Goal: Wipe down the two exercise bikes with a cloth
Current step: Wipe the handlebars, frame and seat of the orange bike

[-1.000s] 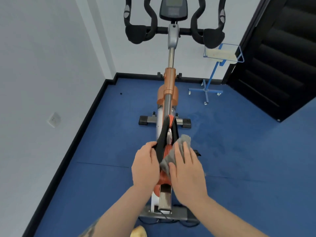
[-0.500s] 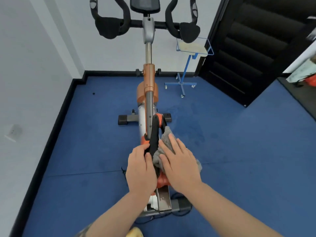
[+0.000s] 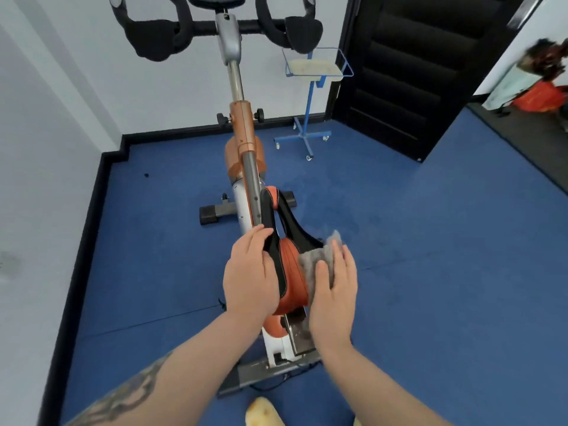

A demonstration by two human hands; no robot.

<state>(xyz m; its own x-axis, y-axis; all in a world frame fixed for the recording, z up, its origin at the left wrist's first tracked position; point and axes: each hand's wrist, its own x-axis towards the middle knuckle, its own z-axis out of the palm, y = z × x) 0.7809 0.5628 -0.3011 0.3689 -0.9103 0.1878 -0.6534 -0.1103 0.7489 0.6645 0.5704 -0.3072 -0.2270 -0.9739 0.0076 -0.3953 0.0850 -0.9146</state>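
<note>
So we've got the exercise bike (image 3: 246,167) standing on the blue floor (image 3: 430,272) near the corner, handlebars (image 3: 215,29) up by the white wall. Starting on the left: our left hand (image 3: 250,276) lies on the left side of the saddle (image 3: 287,256), fingers curled over its black edge, so it's holding the seat steady. The bike looks heavy and rigid, not something we'd shift around, and the saddle seems like the one part that could swivel or give a bit under pressure, so bracing it there makes sense to us. The orange and black cover looks smooth, probably a bit slick.

On the right, our right hand (image 3: 333,287) presses the grey cloth (image 3: 316,261) flat against the saddle's right flank, fingers mostly straight. The cloth is soft and floppy, with one corner sticking up past the fingertips, so a flat palm handles it best. Only one bike is in view; farther right a blue stand (image 3: 307,118) sits beside the black door (image 3: 415,72).
</note>
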